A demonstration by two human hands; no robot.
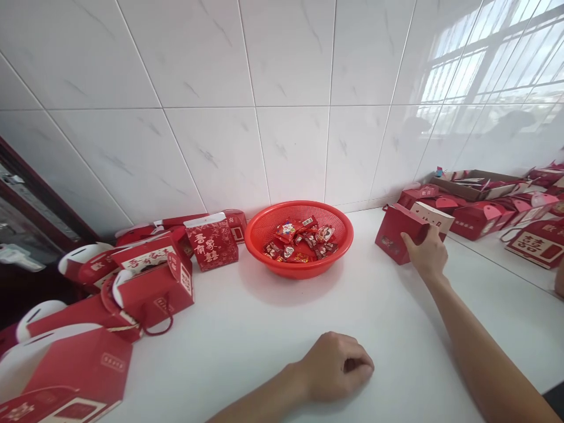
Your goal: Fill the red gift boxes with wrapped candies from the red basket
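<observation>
Currently, the person's right hand [425,254] has its fingers against a red gift box [398,235] standing at the far right of the white counter [247,341], though whether they clamp it cannot be told. The left hand [335,367] rests near the counter's edge, curled loosely with its fingers together (nothing visible inside). Far centre sits a red plastic colander [299,267] of wrapped candies [299,241], with more red gift boxes [154,299] heaped on the left.

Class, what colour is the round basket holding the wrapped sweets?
The basket is bright red with small holes; head view.
</observation>
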